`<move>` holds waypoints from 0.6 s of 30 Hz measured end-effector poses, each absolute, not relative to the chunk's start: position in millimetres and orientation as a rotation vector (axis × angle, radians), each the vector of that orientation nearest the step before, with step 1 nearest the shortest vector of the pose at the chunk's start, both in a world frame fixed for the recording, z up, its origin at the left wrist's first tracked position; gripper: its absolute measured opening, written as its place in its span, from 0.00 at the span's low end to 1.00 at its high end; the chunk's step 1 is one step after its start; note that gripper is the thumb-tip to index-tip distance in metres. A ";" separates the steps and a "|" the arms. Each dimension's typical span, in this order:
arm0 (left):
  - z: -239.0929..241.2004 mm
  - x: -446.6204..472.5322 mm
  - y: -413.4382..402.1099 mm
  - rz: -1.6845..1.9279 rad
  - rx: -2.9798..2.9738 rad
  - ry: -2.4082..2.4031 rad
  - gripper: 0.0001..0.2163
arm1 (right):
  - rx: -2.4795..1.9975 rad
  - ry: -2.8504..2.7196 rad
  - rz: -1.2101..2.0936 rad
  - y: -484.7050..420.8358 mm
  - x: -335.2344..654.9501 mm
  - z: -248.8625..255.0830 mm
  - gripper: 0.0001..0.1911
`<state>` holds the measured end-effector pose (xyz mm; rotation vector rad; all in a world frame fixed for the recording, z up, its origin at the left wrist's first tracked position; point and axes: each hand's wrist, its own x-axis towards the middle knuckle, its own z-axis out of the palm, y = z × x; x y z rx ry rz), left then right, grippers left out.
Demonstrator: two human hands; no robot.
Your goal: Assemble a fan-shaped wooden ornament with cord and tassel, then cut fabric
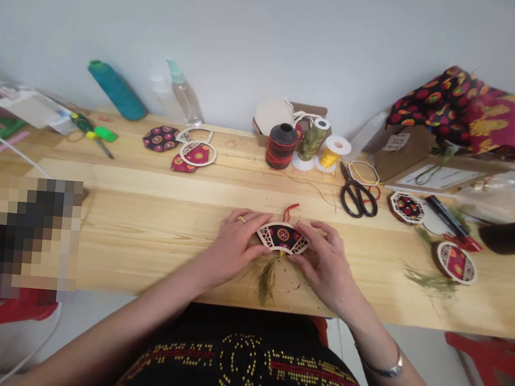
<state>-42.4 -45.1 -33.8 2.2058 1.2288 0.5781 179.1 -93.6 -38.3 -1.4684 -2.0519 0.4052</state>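
Observation:
Between my two hands lies a fan-shaped pendant (283,235), with a pale wooden cut-out frame over black patterned fabric. A red cord loop (290,211) sticks out of its top, and an olive-green tassel (267,280) hangs from its lower edge onto the table. My left hand (239,239) grips the left end, thumb below and fingers above. My right hand (325,258) grips the right end in the same way. The undersides of the fingers and the pendant's back are hidden.
Black-handled scissors (359,195) lie beyond my right hand, near thread spools (281,147). Finished pendants (455,262) sit at the right by a cardboard box (420,161). Fabric pieces (161,138), a spray bottle (187,98) and a teal thread cone (117,91) are at the back left.

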 end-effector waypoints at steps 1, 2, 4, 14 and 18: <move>-32.2 -44.7 -44.8 0.604 2.174 1.236 0.23 | -1.463 -2.054 0.404 -93.5 179.0 -38.4 0.25; -30.8 -47.1 -44.7 0.644 2.146 1.250 0.22 | -1.457 -2.058 0.403 -93.4 179.1 -38.7 0.25; -29.1 -51.2 -46.0 0.752 2.134 1.269 0.19 | -1.448 -2.063 0.392 -93.3 179.2 -39.3 0.25; -41.7 -40.9 -62.6 0.942 2.621 1.165 0.19 | -1.455 -2.050 0.414 -93.1 177.1 -36.9 0.26; -44.7 -40.1 -62.5 0.941 2.621 1.213 0.21 | -1.477 -2.045 0.429 -93.2 176.5 -36.0 0.26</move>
